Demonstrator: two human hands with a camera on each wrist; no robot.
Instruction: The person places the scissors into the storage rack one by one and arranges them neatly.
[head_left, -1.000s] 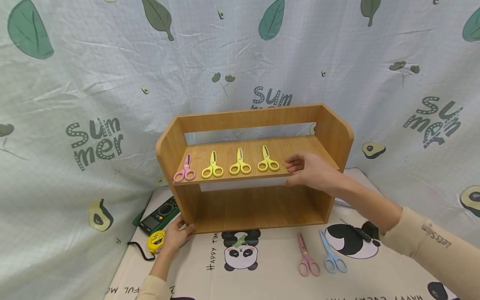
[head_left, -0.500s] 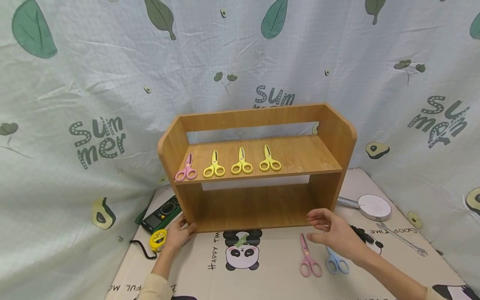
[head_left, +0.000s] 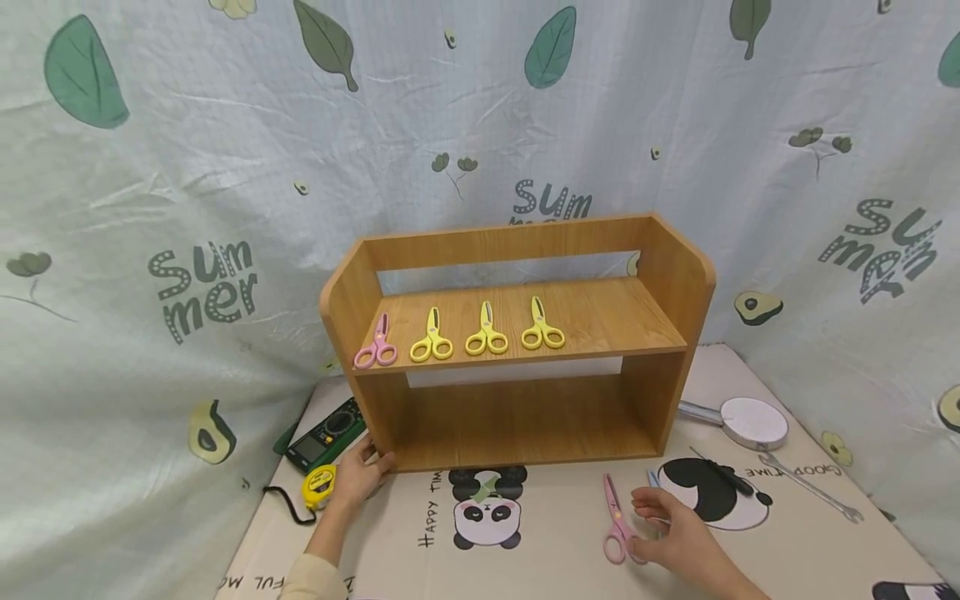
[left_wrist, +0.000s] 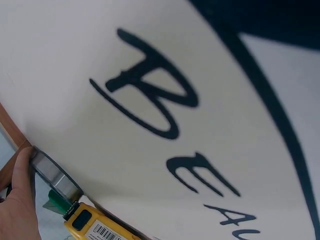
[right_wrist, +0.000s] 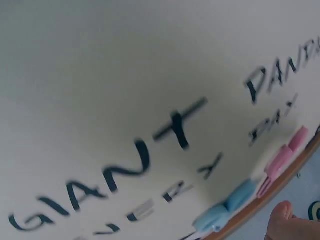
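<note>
My left hand (head_left: 357, 479) touches the lower front left corner of the wooden shelf (head_left: 517, 354), thumb at its front edge. On the upper board lie pink scissors (head_left: 377, 343) and, to their right, several yellow scissors (head_left: 487, 332), blades pointing back. My right hand (head_left: 682, 537) hovers over the light blue scissors (head_left: 653, 478) on the table, fingers loosely bent, covering most of them. Its thumb is close to the handles of a second pair of pink scissors (head_left: 617, 525). The right wrist view shows the thumb (right_wrist: 284, 212) apart from the blue scissors (right_wrist: 225, 207).
Left of the shelf lie a green-edged multimeter (head_left: 326, 435) and a yellow tape measure (head_left: 320, 486). A grey round-rimmed object (left_wrist: 55, 175) is beside the left hand. On the right are a screwdriver (head_left: 731, 477), a wrench (head_left: 813, 487) and a round white-faced object with a handle (head_left: 753, 422).
My right hand has come down from the upper board's right end to the scissors on the table, moving nearer. The left hand has stayed at the shelf corner.
</note>
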